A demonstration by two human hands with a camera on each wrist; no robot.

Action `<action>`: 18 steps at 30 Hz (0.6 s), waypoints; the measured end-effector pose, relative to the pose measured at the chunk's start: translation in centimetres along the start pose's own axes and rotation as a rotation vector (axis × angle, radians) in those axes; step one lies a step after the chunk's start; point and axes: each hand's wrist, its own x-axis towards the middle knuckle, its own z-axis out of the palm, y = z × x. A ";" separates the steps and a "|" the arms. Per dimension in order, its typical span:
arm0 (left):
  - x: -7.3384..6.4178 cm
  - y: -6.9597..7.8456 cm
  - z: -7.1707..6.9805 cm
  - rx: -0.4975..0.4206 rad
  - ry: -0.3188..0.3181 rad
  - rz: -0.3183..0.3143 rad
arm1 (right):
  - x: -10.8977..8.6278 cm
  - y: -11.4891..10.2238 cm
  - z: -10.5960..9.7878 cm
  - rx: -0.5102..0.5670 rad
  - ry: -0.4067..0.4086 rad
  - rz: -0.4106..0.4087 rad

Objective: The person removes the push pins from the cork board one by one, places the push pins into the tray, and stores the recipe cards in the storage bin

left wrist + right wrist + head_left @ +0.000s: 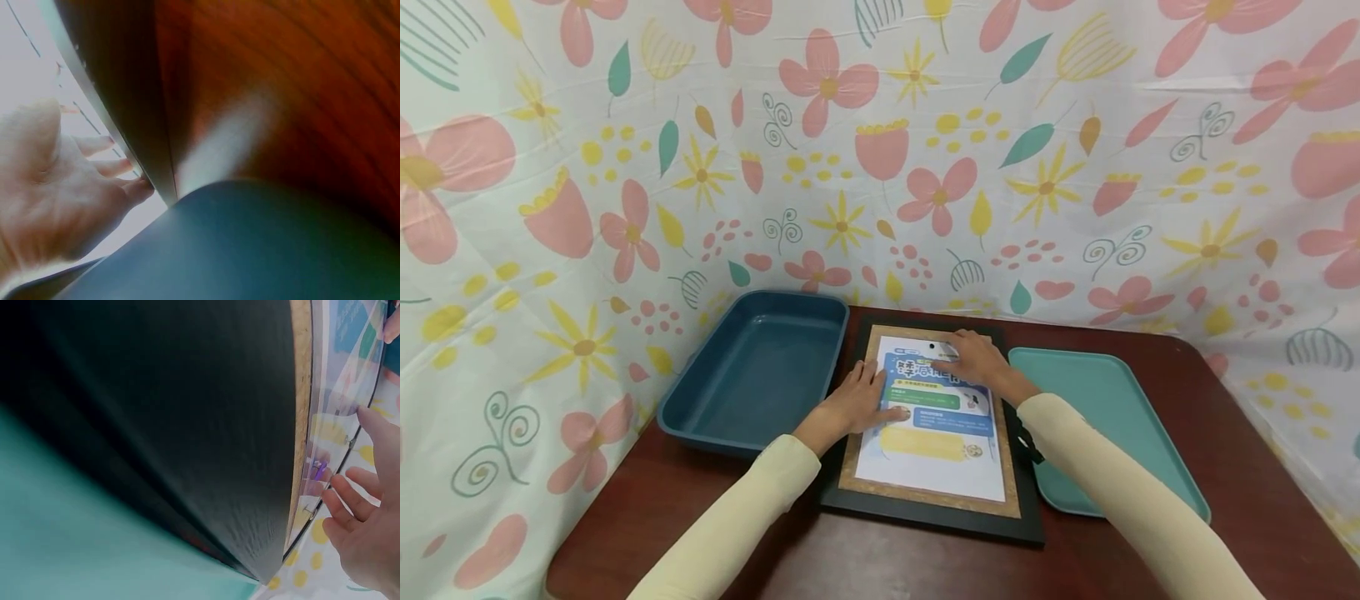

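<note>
A black-framed cork board [937, 497] lies on the table, bearing a white printed sheet [925, 467] with blue, green and yellow blocks. My left hand [857, 402] rests at the sheet's left edge, fingers extended and thumb over the print. In the left wrist view, the left hand's fingers [112, 167] reach the frame's edge. My right hand [973, 362] is at the sheet's upper right, thumb spread from the fingers, beside a small black dot [932, 345]. In the right wrist view, my right hand [369, 512] shows loosely bent fingers near the glossy surface, where a small purple mark [320, 470] shows.
A deep dark-blue tray [760, 367] stands left of the board. To the right lies a flat teal tray [1097, 400], partly behind the right sleeve. A small dark object [1030, 446] shows beside that sleeve. Flowered cloth [880, 167] hangs behind the brown table [880, 558].
</note>
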 end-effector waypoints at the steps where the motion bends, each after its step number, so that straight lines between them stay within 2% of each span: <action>1: 0.0 0.0 0.1 0.001 0.002 0.000 | 0.0 0.1 0.1 0.004 0.004 0.001; 13: 0.3 0.0 0.4 0.023 0.005 -0.011 | 0.5 0.4 0.0 0.111 0.034 -0.035; 18: 0.4 -0.1 0.4 0.018 0.005 -0.017 | 0.8 0.3 0.2 0.153 0.048 -0.027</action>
